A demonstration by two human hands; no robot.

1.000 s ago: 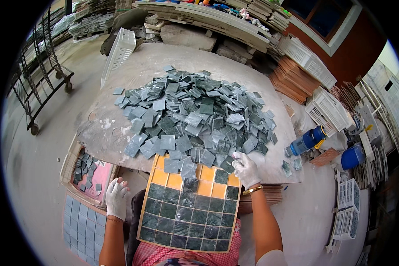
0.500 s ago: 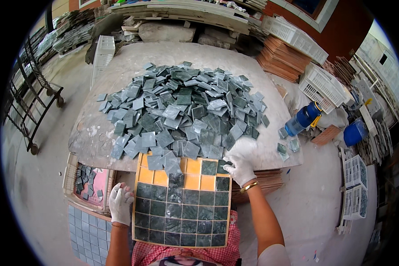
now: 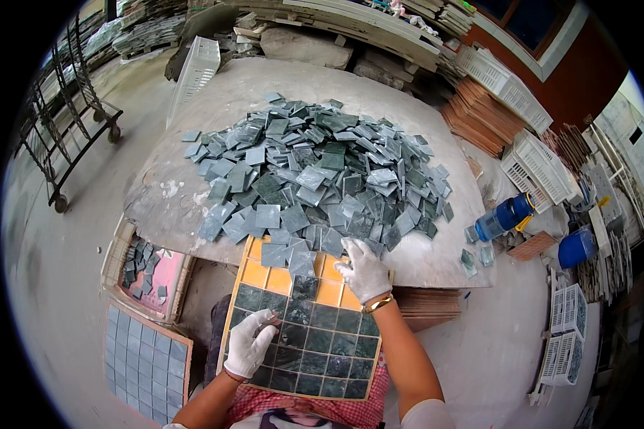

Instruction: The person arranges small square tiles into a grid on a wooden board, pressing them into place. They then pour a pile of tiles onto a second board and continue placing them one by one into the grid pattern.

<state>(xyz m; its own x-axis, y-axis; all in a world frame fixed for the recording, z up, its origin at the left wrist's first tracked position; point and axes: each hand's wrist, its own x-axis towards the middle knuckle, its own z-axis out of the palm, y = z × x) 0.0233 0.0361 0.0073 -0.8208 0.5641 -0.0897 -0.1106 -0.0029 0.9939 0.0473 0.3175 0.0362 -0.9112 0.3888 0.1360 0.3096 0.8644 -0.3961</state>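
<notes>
Lying over your lap (image 3: 380,399), the yellow, gridded tray (image 3: 277,279) holds veined, square green tiles (image 3: 328,339), while your white-gloved left hand (image 3: 247,349) and right hand (image 3: 366,274) hover half-curled, grip unclear.

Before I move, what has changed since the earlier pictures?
The left hand moved right, from beside the tray to over its dark tiles; the right hand shifted left from the tray's upper-right corner. The tile pile and blue bottle stayed put.

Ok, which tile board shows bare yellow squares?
The lap board, under the left hand; the other board, at the picture's lower left, shows only grey tiles.
</notes>
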